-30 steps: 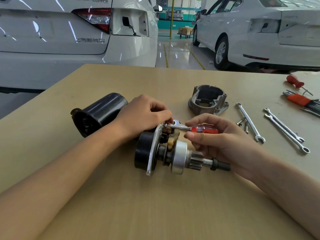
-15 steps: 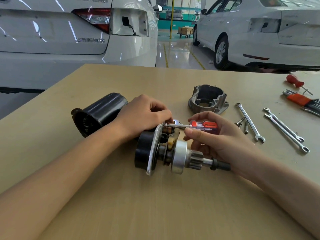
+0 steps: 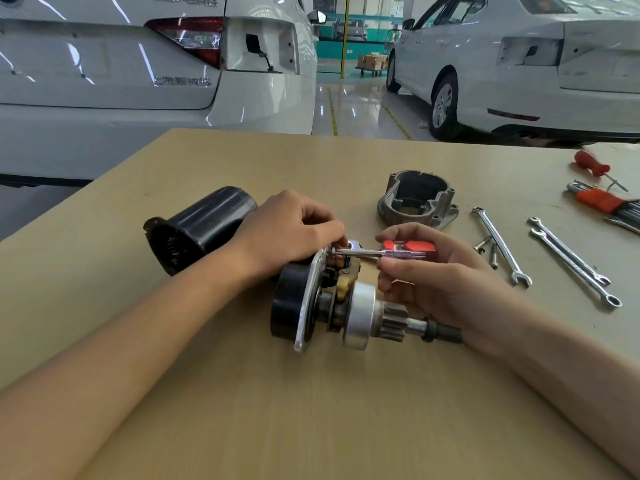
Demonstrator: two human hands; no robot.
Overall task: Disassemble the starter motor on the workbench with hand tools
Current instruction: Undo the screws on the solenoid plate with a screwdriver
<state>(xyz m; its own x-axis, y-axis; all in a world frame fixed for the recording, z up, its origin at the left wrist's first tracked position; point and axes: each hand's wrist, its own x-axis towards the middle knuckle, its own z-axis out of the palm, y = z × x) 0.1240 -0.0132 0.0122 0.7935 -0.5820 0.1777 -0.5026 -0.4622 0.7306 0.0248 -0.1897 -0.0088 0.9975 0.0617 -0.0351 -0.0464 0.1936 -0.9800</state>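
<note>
Starter motor (image 3: 346,306) between both hands, on workbench (image 3: 311,410)

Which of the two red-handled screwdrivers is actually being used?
The clear-and-red screwdriver held by the right hand at the motor; the other red screwdriver lies untouched, far right.

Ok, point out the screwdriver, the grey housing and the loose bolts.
screwdriver (image 3: 408,247): head view, red handle.
grey housing (image 3: 445,216): head view, right flange.
loose bolts (image 3: 493,255): head view, shank of the right one.

The workbench (image 3: 346,410) holds three combination wrenches (image 3: 501,244), two screwdrivers (image 3: 408,247), two loose bolts (image 3: 493,256), one hex-key set (image 3: 609,204), and one aluminium housing (image 3: 419,199).
</note>
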